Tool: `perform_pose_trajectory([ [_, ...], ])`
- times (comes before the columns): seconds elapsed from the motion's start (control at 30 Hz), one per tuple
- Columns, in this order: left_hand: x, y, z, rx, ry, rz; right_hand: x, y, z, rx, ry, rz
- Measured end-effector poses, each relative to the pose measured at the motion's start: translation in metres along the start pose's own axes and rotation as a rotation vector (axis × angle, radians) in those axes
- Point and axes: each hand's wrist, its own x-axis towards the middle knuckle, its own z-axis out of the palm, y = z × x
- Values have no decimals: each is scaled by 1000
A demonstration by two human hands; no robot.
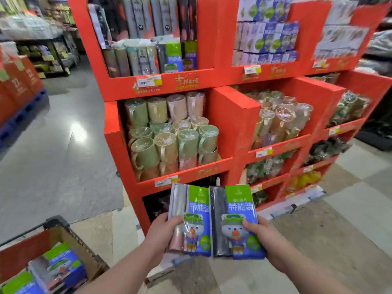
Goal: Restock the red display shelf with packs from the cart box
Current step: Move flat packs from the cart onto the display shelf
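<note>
Bright overhead light, floor [78,129] glare, blurred, warped edges

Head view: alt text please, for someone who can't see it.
The left hand grips a silver-and-pink plastic pack, the right hand a black plastic pack, before the red cardboard display shelf of wrapped mugs. More packs lie in the open cardboard box, lower left.

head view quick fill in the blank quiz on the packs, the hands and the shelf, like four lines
1. The left hand and right hand together hold ____ held packs.
2. The cardboard box with spare packs is on the person's ____ side.
3. The display shelf is coloured ____.
4. The top band of each held pack is ____.

Missing words: two; left; red; green
</note>
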Motion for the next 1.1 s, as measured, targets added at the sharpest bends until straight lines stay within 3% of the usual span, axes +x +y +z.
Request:
perform_pose_trajectory([
  [0.37,9,81,38,5,-25,171,17,-64,-29,186,-19,-163],
  [0.67,73,159,73,-132,-106,246,64,-161,-48,133,16,-301],
  [1.1,158,274,13,-304,52,434,192,-330,49,-19,-85,-589],
])
